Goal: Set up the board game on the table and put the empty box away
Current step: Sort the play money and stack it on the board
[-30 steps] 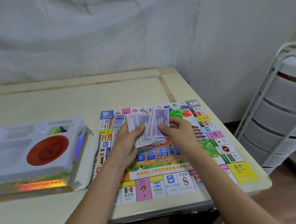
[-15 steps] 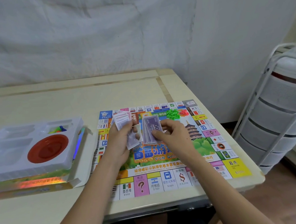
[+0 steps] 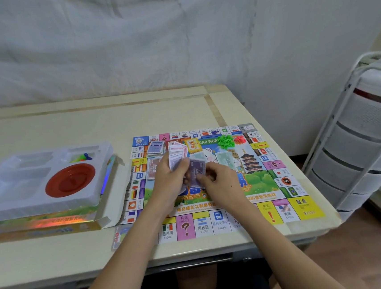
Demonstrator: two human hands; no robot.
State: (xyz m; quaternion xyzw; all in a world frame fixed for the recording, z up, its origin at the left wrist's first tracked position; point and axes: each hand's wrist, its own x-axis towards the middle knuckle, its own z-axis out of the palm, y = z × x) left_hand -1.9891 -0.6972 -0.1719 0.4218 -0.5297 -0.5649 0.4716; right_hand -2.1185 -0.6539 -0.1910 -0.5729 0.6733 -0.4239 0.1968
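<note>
Right hand (image 3: 219, 183) peeled off — purple note (image 3: 198, 170)

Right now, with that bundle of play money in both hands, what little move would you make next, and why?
Probably lay the purple notes pinched by the right hand on a bare patch of the game board, as their own pile. The left hand holds a mixed fan of notes, while a green pile and a reddish pile already lie sorted there.
</note>
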